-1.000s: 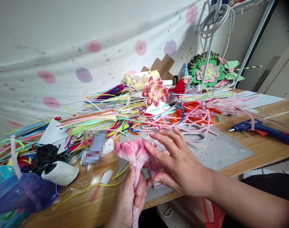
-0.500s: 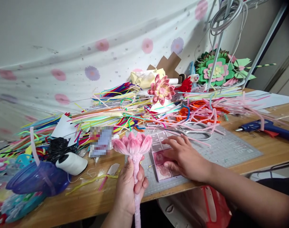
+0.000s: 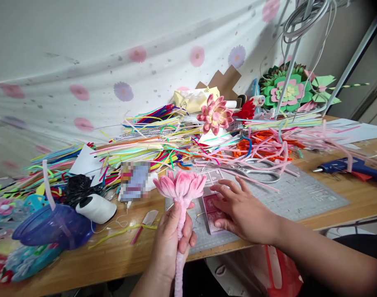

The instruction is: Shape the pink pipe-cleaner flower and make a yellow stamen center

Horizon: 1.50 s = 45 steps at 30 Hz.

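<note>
Upright in my left hand (image 3: 168,243) is a pink pipe-cleaner flower (image 3: 182,185), its wrapped stem gripped just below the petals. The petals show darker pink toward their tips. My right hand (image 3: 245,214) hovers over or rests on a powder palette (image 3: 209,204) with pink pans, its lid opened away from me. Those fingers are spread and hold nothing; whether the fingertips touch the powder I cannot tell. Under the palette lies a grey cutting mat (image 3: 315,198).
Scissors (image 3: 259,173) and loose pink pipe cleaners (image 3: 287,152) lie behind my right hand. A blue glue gun (image 3: 352,166) is at the right. To the left stand a purple bowl (image 3: 56,231) and a white thread spool (image 3: 97,207). A finished flower (image 3: 215,115) rises at the back.
The whole view has shifted slightly, so most things appear a little farther right. Both hands keep nearly the same pose, the left still holding the flower and the right at the palette.
</note>
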Tool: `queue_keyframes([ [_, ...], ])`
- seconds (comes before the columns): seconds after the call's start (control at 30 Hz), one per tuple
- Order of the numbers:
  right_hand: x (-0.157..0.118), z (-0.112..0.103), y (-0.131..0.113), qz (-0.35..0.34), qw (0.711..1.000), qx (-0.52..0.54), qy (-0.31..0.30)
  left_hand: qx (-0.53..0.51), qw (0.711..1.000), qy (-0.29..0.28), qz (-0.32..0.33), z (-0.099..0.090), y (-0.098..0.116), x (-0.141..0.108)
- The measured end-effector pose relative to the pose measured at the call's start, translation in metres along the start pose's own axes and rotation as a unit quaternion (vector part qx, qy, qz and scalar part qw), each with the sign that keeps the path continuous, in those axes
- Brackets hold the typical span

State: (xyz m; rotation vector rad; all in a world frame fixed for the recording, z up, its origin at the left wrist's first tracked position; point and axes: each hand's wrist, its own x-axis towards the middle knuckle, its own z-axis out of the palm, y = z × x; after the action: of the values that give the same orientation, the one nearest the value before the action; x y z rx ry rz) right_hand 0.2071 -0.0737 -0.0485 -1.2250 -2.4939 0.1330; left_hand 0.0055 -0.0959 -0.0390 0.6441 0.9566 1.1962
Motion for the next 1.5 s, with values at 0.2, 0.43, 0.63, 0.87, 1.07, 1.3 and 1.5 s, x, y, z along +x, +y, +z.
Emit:
queue_keyframes([
  [0.2, 0.008, -0.031, -0.016, -0.065, 0.97, 0.015, 0.235, 0.003, 1.0, -0.005, 0.007, 0.004, -0.008, 0.002],
  [0.43, 0.014, -0.028, -0.03, -0.072, 0.969, -0.008, 0.234, -0.002, 1.0, -0.027, 0.016, 0.009, -0.022, 0.003],
  [0.63, 0.015, -0.029, -0.029, -0.059, 0.97, 0.0, 0.238, 0.023, 0.999, -0.015, 0.02, 0.009, -0.023, 0.003],
  [0.87, 0.013, -0.032, -0.031, -0.073, 0.968, -0.011, 0.238, 0.051, 0.998, -0.005, 0.031, 0.008, -0.024, 0.002],
  [1.07, 0.0, -0.03, 0.0, -0.033, 0.981, 0.069, 0.176, -0.037, 0.997, -0.055, -0.039, -0.002, -0.006, 0.006],
  [1.3, -0.007, -0.01, 0.014, 0.013, 0.999, -0.02, -0.026, -0.119, 0.985, -0.077, -0.095, -0.014, 0.001, 0.008],
  [1.5, -0.003, -0.007, 0.0, 0.001, 0.999, -0.048, -0.005, -0.13, 0.983, -0.102, -0.084, -0.015, -0.006, 0.008],
])
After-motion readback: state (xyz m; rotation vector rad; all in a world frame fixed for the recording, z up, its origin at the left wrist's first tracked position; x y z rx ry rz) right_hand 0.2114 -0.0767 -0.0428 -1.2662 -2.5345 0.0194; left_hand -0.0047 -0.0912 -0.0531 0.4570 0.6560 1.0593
